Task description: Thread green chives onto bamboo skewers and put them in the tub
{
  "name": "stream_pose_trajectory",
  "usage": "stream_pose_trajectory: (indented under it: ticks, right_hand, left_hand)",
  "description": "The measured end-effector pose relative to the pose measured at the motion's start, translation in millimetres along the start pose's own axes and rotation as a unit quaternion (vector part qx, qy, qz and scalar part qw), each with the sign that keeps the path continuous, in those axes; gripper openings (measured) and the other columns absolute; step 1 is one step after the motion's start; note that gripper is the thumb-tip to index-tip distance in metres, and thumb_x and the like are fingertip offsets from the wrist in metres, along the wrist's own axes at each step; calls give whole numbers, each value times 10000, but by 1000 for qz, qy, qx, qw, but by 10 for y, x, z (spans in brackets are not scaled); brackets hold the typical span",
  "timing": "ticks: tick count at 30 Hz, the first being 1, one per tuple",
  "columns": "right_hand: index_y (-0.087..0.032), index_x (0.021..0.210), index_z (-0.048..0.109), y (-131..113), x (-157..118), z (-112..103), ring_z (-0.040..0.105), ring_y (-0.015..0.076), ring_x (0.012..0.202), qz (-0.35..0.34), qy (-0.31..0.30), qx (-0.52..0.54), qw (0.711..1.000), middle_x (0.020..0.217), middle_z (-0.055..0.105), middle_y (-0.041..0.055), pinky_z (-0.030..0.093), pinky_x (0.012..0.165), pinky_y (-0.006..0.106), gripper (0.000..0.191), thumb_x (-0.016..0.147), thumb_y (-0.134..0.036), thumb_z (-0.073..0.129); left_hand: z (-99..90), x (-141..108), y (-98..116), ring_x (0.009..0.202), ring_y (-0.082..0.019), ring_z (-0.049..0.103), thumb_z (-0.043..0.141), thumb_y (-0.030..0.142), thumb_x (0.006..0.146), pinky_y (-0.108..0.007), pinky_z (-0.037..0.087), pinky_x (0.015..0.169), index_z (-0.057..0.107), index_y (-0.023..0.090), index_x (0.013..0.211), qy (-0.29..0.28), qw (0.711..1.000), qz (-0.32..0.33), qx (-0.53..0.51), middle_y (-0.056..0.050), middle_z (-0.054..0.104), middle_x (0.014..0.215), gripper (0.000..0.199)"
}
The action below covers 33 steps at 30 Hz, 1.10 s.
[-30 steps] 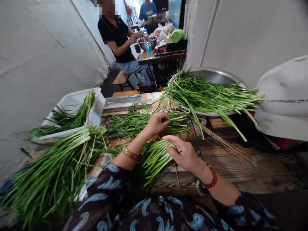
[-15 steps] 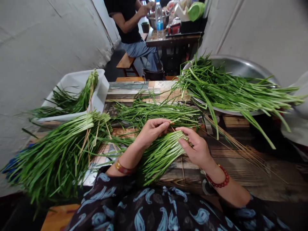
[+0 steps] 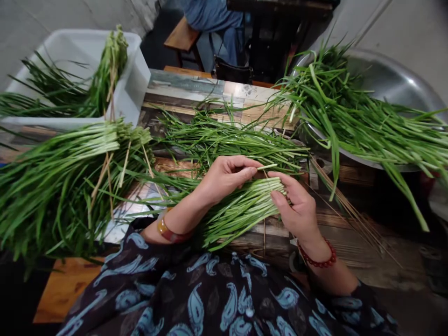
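In the head view, a bunch of garlic chives (image 3: pixel 241 210) lies on the table before me, its pale cut ends pointing right. My left hand (image 3: pixel 233 175) pinches a single chive stalk (image 3: pixel 269 166) between thumb and fingers, just above the bunch. My right hand (image 3: pixel 296 200) curls round the bunch's pale ends, thumb on the near side and forefinger on the far side. A thin dry straw (image 3: pixel 264 238) shows below the bunch. Behind both hands, loose chives (image 3: pixel 227 140) are spread across the table.
Tied chive bundles (image 3: pixel 70 163) are heaped on the left. A white plastic tub (image 3: pixel 138 70) with more chives stands behind them. On the right, a steel basin (image 3: pixel 402 70) holds a large pile of chives; dry straws (image 3: pixel 346 210) lie before it. A seated person's legs (image 3: pixel 217 23) appear beyond the table.
My view has tipped downward, so the far table has mostly left the picture. The stalk in my left hand now sticks out further right. My right hand stays at the bunch's ends.
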State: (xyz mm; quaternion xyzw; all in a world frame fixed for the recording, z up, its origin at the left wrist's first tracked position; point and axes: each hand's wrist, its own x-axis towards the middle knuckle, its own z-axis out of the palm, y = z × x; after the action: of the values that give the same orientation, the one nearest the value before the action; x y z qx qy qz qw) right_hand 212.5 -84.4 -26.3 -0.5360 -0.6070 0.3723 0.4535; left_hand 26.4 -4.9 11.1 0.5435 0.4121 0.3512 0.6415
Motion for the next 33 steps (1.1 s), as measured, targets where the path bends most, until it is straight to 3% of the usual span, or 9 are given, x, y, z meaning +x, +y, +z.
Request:
stream_pose_trajectory:
  ticks: [9, 33]
  right_hand:
    - [-255, 1301, 608, 7, 9, -6, 693, 199, 1055, -6, -10, 3, 1000, 1242, 700, 59, 564, 930, 332, 356, 951, -310, 568]
    - [-263, 1295, 633, -18, 22, -6, 695, 190, 1056, 1, -10, 5, 1000, 1233, 708, 44, 559, 932, 308, 353, 948, -290, 577]
  left_hand:
    - [14, -19, -1, 481, -50, 424, 709, 340, 774, -189, 309, 451, 755, 109, 829, 1, 1000, 14, 21, 15, 558, 614, 242]
    - [18, -1, -56, 474, -46, 472, 720, 316, 788, -183, 361, 446, 742, 120, 807, 26, 999, 46, 3, -10, 648, 706, 198]
